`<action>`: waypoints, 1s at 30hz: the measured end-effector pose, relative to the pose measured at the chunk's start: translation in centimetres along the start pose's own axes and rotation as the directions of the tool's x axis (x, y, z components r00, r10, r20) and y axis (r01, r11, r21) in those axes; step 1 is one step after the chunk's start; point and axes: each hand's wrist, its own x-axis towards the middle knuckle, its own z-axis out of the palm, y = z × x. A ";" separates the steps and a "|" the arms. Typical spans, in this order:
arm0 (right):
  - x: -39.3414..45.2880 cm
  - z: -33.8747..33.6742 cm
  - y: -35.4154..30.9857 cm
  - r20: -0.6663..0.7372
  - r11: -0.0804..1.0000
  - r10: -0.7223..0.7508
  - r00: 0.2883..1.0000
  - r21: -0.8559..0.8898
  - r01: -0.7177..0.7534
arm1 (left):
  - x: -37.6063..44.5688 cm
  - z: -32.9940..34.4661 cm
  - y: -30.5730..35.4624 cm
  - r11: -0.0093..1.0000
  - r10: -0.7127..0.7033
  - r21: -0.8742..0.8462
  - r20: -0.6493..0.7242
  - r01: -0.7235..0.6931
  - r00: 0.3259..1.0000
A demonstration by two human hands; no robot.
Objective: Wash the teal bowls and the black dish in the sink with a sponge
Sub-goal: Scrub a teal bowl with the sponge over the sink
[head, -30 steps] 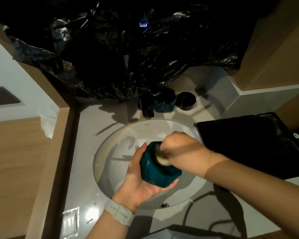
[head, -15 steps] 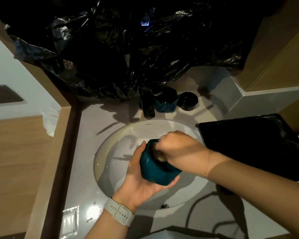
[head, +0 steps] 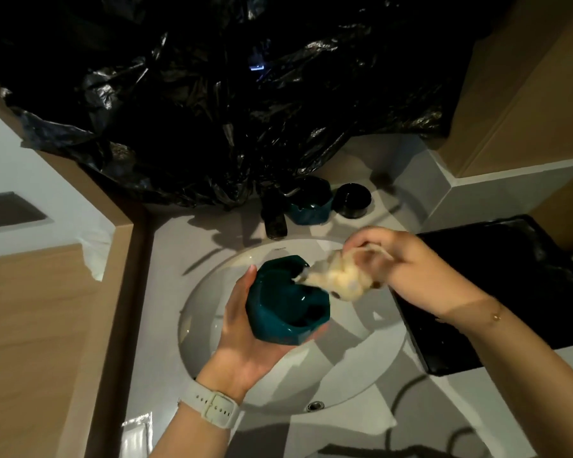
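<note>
Pale grey counter [head: 166, 292] is wrapping around a round white sink [head: 361, 365], with its overflow hole [head: 315, 405] sitting at the near rim. Over the basin, the left hand [head: 242, 335], wearing a white watch [head: 214, 408], is cupping a teal bowl [head: 278, 302] from beneath, its fingers curled round the faceted wall and the bowl tilting toward the right. Just beside the bowl's rim, the right hand [head: 407, 272] is pinching a pale, sudsy sponge [head: 338, 279], whose tip is touching the bowl's edge; the bowl's inside is looking wet and dark. To the right a black tray [head: 510, 309] is lying on the counter, close against the sink. Farther back, behind the basin, a dark faucet [head: 273, 214] is standing, with a second teal bowl [head: 311, 209] just beside it and a black dish [head: 352, 200] next to that. Behind them all, crumpled black plastic sheeting [head: 212, 110] is hanging over the wall.
</note>
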 end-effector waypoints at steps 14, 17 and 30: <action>-3.7 -3.1 5.9 -0.177 0.847 0.126 0.976 -0.493 -0.199 | 3.2 8.6 -5.2 0.923 0.125 0.373 -0.063 -0.093 0.990; -2.9 -6.5 7.4 -0.209 0.790 0.127 0.970 -0.570 -0.227 | 5.5 9.2 -5.7 0.783 0.268 0.609 -0.145 -0.127 0.953; 3.4 -13.8 14.5 -0.277 0.511 0.213 0.937 -0.786 -0.349 | 13.3 3.6 -4.8 0.517 0.538 0.850 -0.413 0.099 0.735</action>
